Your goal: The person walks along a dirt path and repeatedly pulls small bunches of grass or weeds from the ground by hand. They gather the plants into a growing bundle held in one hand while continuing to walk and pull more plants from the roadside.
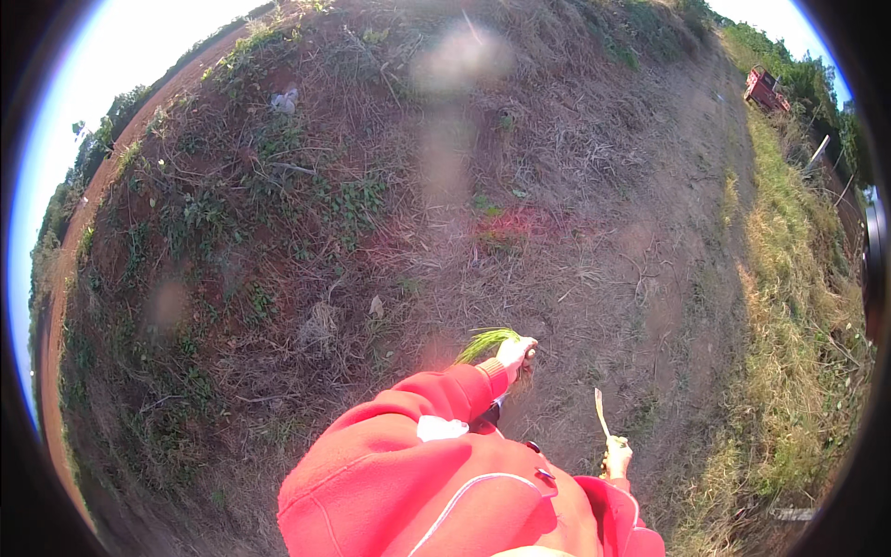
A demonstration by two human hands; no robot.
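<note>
The left hand (pixel 516 356) is folded around a bunch of green grass (pixel 486 343), ahead of the red coat (pixel 399 473); the grass lies sideways, tips toward the coat's left. The right hand (pixel 616 458), beyond the coat's right cuff, grips a thin stick (pixel 600 410), pointing away from the coat.

Strong sunlight bleaches the sky (pixel 158 42) and brightens my left hand (pixel 514 356) and red jacket (pixel 380 473). A pale hazy blot (pixel 461 60) veils the upper middle, a faint reddish flare (pixel 510 225) tints the ground (pixel 640 297), and the black-rimmed fisheye bends the edges.
</note>
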